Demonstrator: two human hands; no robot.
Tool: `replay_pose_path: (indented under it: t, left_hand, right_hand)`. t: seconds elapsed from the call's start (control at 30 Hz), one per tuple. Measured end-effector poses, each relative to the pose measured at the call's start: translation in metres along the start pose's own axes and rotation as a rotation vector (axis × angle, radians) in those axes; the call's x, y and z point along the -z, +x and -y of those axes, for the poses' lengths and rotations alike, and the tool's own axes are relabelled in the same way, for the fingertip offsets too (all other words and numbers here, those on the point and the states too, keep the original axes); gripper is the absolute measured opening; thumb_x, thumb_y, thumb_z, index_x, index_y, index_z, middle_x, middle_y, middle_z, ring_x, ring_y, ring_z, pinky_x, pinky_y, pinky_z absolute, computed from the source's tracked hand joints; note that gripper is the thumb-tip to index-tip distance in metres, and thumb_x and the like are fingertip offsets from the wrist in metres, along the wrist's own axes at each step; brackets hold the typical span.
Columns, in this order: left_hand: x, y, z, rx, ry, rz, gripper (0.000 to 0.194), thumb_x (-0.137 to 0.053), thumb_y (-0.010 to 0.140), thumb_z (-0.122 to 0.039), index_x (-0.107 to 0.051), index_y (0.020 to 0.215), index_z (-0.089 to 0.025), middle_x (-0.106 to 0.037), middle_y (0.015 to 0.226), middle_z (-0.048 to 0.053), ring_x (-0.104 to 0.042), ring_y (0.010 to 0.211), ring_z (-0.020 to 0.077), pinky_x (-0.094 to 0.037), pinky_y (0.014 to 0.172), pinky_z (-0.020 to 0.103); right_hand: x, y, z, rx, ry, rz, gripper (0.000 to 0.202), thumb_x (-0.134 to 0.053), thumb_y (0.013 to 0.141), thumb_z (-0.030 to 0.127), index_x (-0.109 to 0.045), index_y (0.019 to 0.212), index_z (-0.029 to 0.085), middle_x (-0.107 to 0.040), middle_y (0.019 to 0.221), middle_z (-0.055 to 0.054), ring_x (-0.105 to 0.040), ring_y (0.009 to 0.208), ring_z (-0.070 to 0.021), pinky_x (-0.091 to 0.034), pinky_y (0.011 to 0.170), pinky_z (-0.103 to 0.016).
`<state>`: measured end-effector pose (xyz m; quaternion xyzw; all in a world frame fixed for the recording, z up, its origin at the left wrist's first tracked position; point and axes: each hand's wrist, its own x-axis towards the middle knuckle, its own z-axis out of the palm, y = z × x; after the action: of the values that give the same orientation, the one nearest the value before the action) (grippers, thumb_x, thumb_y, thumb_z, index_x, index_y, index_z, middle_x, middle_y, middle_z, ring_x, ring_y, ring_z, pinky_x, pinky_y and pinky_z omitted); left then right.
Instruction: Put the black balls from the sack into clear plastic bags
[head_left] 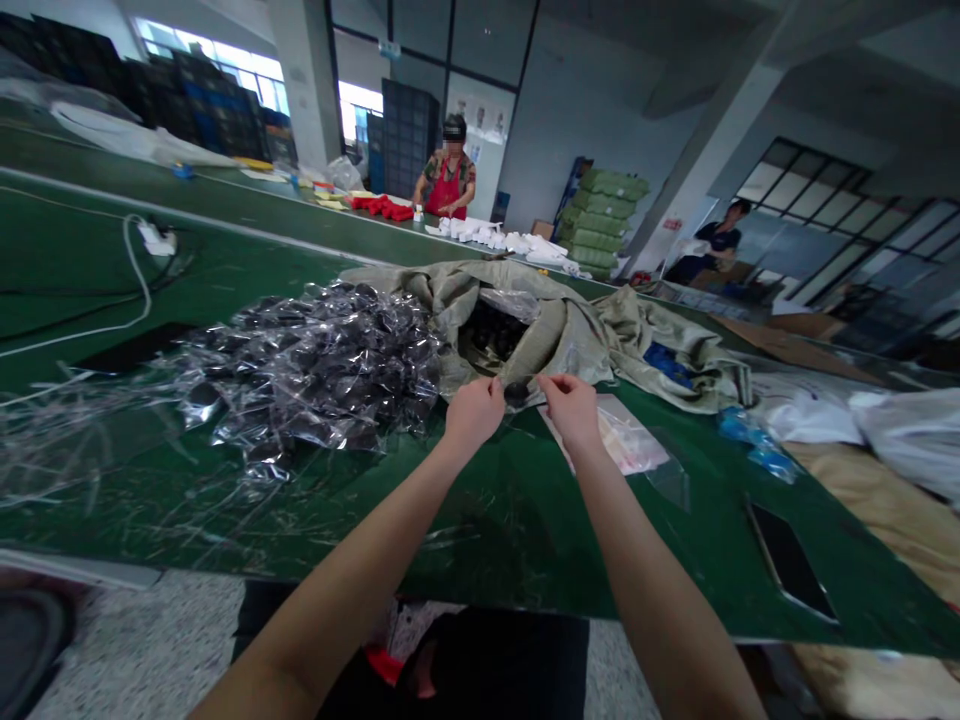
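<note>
Between my hands is a small black rounded piece (516, 392), which seems to sit in a clear plastic wrapper; its exact kind is too small to tell. My left hand (475, 410) pinches its left side. On the other side, the fingertips of my right hand (570, 404) are closed at the wrapper's edge. Just beyond, an olive woven sack (559, 335) lies with its mouth facing me, and dark round pieces (496, 334) show inside. A heap of black pieces in clear wrappers (322, 360) spreads to the left. Flat clear bags (626, 440) lie under and beside my right wrist.
A phone (791, 560) lies at the right of the green table (495, 540). Plastic strips (67, 445), a dark flat object (135, 348) and a white cable (142, 285) are at left. Across the table a person (450, 175) works near red and white pieces; another person (724, 240) is far right.
</note>
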<state>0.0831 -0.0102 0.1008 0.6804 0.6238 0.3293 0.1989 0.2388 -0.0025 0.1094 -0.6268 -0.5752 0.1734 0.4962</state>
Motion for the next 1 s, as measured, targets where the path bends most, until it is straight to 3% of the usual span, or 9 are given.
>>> replay_pose_path:
  t: [0.2,0.37,0.57,0.83,1.0]
  left_hand:
    - [-0.006,0.001,0.003,-0.082,-0.064,0.093,0.039,-0.038,0.092,-0.033,-0.070,0.082,-0.015,-0.073,0.086,0.012,-0.066,0.079,0.0202,-0.046,0.072,0.028]
    - [-0.003,-0.002,0.003,0.021,0.036,0.069,0.039,-0.037,0.091,-0.033,-0.072,0.090,-0.015,-0.073,0.090,0.014,-0.067,0.081,0.0233,-0.046,0.072,0.030]
    - [-0.003,-0.003,-0.001,0.052,0.059,-0.020,0.039,-0.038,0.090,-0.032,-0.073,0.090,-0.017,-0.073,0.089,0.015,-0.068,0.085,0.0253,-0.047,0.077,0.032]
    - [-0.002,-0.008,0.001,0.064,0.029,-0.066,0.036,-0.039,0.089,-0.032,-0.071,0.082,-0.018,-0.072,0.083,0.013,-0.067,0.080,0.0243,-0.045,0.072,0.030]
    - [0.003,-0.007,0.000,0.055,-0.021,-0.052,0.036,-0.039,0.088,-0.033,-0.071,0.079,-0.017,-0.071,0.079,0.012,-0.066,0.076,0.0229,-0.043,0.068,0.029]
  right_hand:
    - [-0.004,-0.007,0.002,-0.015,-0.047,0.163,0.034,-0.057,0.076,0.045,-0.071,0.079,0.013,-0.066,0.059,-0.004,-0.056,0.050,-0.0152,-0.045,0.054,-0.027]
    - [-0.001,-0.006,0.006,0.046,-0.157,0.037,0.027,-0.059,0.074,0.038,-0.071,0.073,0.014,-0.071,0.069,-0.007,-0.063,0.063,-0.0187,-0.046,0.065,-0.030]
    - [0.000,-0.004,0.011,0.090,-0.187,-0.050,0.024,-0.057,0.074,0.036,-0.069,0.068,0.015,-0.069,0.067,-0.006,-0.060,0.063,-0.0191,-0.043,0.066,-0.030]
    - [-0.007,-0.007,-0.001,0.036,-0.131,-0.007,0.022,-0.059,0.071,0.035,-0.064,0.061,0.017,-0.064,0.059,-0.003,-0.056,0.059,-0.0178,-0.039,0.061,-0.029]
    - [-0.005,-0.017,0.012,0.039,-0.050,0.006,0.022,-0.061,0.071,0.037,-0.063,0.062,0.017,-0.061,0.057,-0.001,-0.053,0.056,-0.0160,-0.038,0.059,-0.028]
